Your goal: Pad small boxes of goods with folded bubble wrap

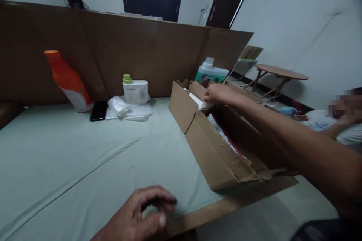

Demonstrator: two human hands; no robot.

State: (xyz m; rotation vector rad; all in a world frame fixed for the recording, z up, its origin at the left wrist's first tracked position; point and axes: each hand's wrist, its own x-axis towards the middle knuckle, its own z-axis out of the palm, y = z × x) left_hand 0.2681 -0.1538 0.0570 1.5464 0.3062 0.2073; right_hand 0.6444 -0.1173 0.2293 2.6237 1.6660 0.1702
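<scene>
My right hand [217, 94] reaches over into a cardboard box [209, 152] on the right of the table. Its fingers are bent down in the far part of the box, against a white item [195, 98]; the fingertips are hidden. Nearer in the box lies a white packet with a red edge [226, 137], partly covered by the box wall. My left hand [144, 211] hovers near the table's front edge, left of the box. Its fingers are loosely curved, the thumb is apart from them, and nothing is held.
A green cloth [85, 158] covers the table. Along the cardboard screen [152, 45] stand an orange bottle [69, 83], a white bottle with a green cap [136, 91] and a teal-liquid bottle [212, 72]. A phone [98, 111] lies beside bubble wrap [127, 110]. Another person [322, 120] is at right.
</scene>
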